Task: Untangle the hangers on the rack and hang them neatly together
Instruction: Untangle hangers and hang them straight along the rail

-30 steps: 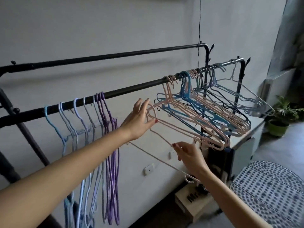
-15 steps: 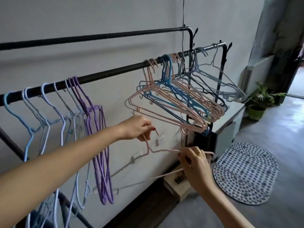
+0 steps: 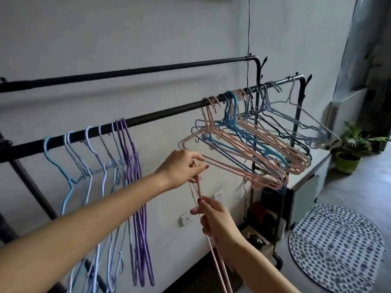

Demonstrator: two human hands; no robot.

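Note:
A black rack rail (image 3: 165, 112) runs across the view. At its left hang light blue and purple hangers (image 3: 127, 166), straight and close together. To the right sits a tangled bunch of pink, blue and dark hangers (image 3: 249, 149), tilted sideways. I hold one pink hanger (image 3: 220, 269) off the rail, edge-on and pointing down. My left hand (image 3: 184, 168) pinches its hook end below the rail. My right hand (image 3: 213, 218) grips its neck lower down.
A second black rail (image 3: 148, 71) runs behind, near the white wall. A white cabinet (image 3: 304, 187) stands under the tangled bunch, a potted plant (image 3: 349, 153) beyond it. A dotted mat (image 3: 336, 248) lies on the floor at the right. Wall sockets (image 3: 186, 217) sit low.
The pink hanger came off the tangled bunch and swung from nearly level to hanging down. Both hands moved down and closer together with it.

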